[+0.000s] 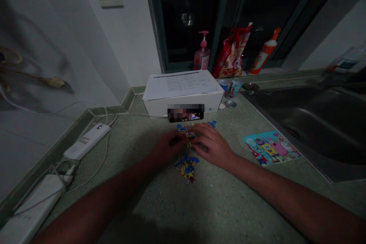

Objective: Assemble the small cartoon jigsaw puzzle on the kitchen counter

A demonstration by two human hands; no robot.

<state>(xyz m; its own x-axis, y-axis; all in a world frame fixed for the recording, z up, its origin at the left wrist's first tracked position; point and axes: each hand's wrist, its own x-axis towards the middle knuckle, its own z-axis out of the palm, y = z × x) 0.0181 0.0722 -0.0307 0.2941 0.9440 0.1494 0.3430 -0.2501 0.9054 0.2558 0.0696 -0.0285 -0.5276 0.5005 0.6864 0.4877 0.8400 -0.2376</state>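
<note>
Small, colourful jigsaw pieces point(187, 131) lie in a loose heap between my two hands, partly covered by them. My left hand point(169, 145) comes in from the left with its fingers curled toward the thumb at the heap's edge. What sits between those fingertips, if anything, is too dark and small to make out. On the other side, my right hand point(214, 145) has its fingers apart, with their tips over the same heap. Nearer to me is a second pile of blue, yellow and red jigsaw pieces point(187, 167), which neither hand touches.
A phone point(185, 113) leans on a white box point(183, 103) behind the heap. To the right are a cartoon picture card point(271, 148), an open tin point(233, 88) and a sink point(314, 122). A power bank point(86, 142), cables and a power strip point(36, 206) lie left.
</note>
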